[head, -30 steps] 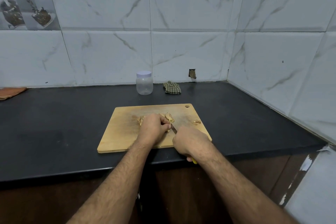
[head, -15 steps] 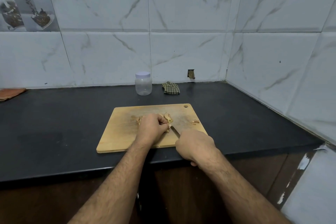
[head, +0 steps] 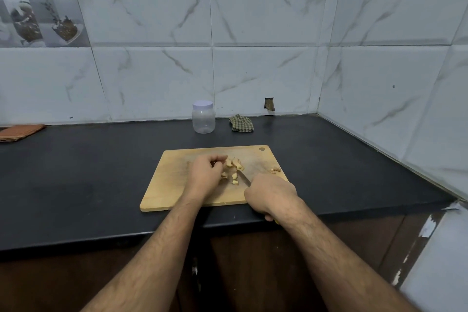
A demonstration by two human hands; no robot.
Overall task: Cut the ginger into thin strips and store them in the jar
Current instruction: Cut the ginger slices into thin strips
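— Where's the ginger (head: 235, 169) just now?

— On the cutting board (head: 174, 185), in chunky pieces just right of my left hand (head: 204, 175). A few smaller bits (head: 275, 169) lie apart, near the board's right edge.

— And your hands?

— My left fingers are curled in, knuckles toward the pieces; whether they pinch one, I can't tell. My right hand (head: 271, 194) is wrapped round the knife (head: 243, 178), the blade pointing up and left into the pile, its tip just beside the ginger.

— What worries you?

— The pieces are small and lumpy. I'd guess one could roll under the blade, and my left fingertips sit close to the edge, so a slip might nick them. They also look thick; rushing would probably leave chunks, not thin strips. And my right hand hangs past the board's near corner, so a hard push could perhaps shift the board on the dark counter (head: 101, 172).

— The jar?

— The jar (head: 203, 119) stands well behind the board by the tiled wall, white lid on, clear sides, apparently nothing inside. A checked cloth (head: 241, 123) lies just to its right.
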